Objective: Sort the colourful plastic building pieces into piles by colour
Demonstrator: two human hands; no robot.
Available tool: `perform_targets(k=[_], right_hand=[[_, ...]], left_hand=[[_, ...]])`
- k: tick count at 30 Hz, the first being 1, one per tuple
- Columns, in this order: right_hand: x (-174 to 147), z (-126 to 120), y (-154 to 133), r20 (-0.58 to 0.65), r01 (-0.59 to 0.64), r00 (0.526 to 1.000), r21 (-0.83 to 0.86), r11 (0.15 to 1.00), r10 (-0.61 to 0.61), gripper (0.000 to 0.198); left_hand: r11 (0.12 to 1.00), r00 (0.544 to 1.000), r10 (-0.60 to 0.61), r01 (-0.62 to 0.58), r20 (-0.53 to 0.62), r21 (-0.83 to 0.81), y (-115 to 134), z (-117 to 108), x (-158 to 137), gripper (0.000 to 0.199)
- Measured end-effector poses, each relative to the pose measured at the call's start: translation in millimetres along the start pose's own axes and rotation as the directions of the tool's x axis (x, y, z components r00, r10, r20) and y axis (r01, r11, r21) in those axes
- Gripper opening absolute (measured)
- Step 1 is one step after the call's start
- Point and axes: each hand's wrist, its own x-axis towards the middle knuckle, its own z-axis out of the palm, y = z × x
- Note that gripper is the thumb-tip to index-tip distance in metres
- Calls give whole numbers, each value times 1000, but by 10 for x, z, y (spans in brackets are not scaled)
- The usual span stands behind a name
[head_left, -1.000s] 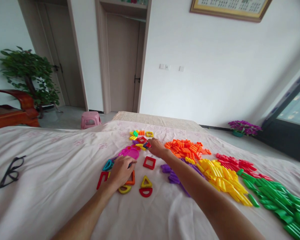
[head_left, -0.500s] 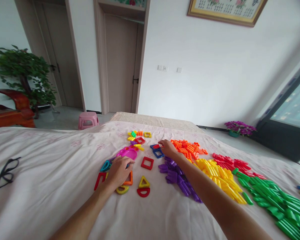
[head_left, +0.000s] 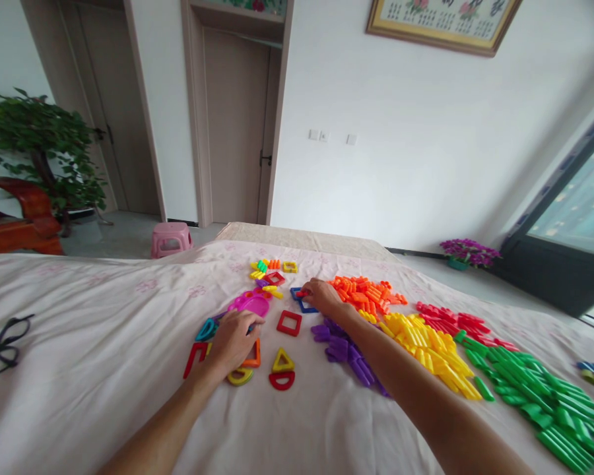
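My right hand (head_left: 321, 295) reaches forward beside the orange pile, its fingertips closed on a small red plastic block (head_left: 301, 294). Under and around those fingers lie blue frame-shaped tiles (head_left: 307, 308). Palm down, my left hand (head_left: 235, 335) lies with its fingers loosely apart, over a group of shaped tiles and against a magenta plastic piece (head_left: 255, 304). An orange square frame (head_left: 254, 354) and a teal tile (head_left: 206, 328) stick out from beneath it. Between the hands are a red square frame (head_left: 289, 323), a yellow triangle (head_left: 283, 361) and a red half-round tile (head_left: 282, 380).
Piles of orange (head_left: 363, 293), purple (head_left: 344, 349), yellow (head_left: 426, 346), red (head_left: 453, 321) and green (head_left: 539, 382) blocks spread to the right. Small mixed pieces lie farther back by a yellow frame (head_left: 290, 267). Black glasses (head_left: 4, 346) rest at left on the cloth (head_left: 103, 330).
My right hand has shifted slightly left over the blue frames, with the red block at its fingertips. My left hand has stayed almost in place. The view has turned a little.
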Motion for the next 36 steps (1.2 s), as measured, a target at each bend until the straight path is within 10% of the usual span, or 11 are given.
perform_targets(k=[20, 27, 36], right_hand=[[11, 91, 49, -12, 46, 999, 130, 990, -45, 24], [117, 203, 140, -131, -99, 978, 386, 917, 161, 27], [-12, -26, 413, -243, -322, 885, 293, 900, 396, 34]], left_hand=[[1000, 1000, -20, 20, 6, 3, 35, -34, -5, 24], [1000, 1000, -18, 18, 9, 7, 22, -24, -8, 25], [1000, 1000, -18, 18, 12, -6, 38, -37, -9, 26]])
